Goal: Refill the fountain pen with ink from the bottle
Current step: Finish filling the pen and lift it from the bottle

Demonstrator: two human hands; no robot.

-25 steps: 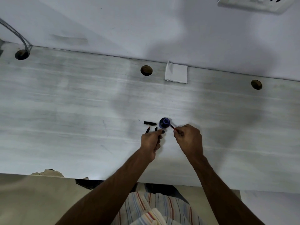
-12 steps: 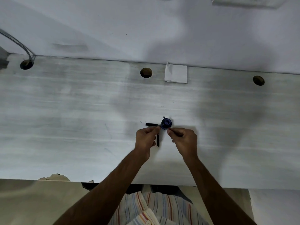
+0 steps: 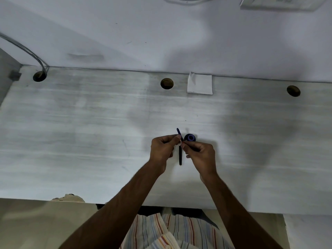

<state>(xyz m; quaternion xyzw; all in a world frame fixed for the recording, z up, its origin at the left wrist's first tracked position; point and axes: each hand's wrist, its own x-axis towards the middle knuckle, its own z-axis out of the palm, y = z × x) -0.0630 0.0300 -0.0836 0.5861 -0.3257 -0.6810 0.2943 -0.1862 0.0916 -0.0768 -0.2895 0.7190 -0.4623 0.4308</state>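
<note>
A small open ink bottle (image 3: 190,137) with a blue rim stands on the pale desk (image 3: 89,141). Just left of it, a slim dark fountain pen (image 3: 180,156) is pinched near its middle by both hands. Its thin bluish end points away from me beside the bottle, and its black end points toward me. My left hand (image 3: 162,150) grips the pen from the left with thumb and forefinger. My right hand (image 3: 202,154) meets it from the right, fingertips touching the same spot. A dark piece lies under the right fingers; I cannot tell what it is.
A folded white tissue (image 3: 199,83) lies at the back of the desk by the wall. Three round cable holes (image 3: 167,83) run along the back edge, and a cable drops into the left one. The desk's front edge is close to my body.
Both hands have closed in on the pen to the left of the bottle. The black piece that lay left of the bottle is no longer visible.
</note>
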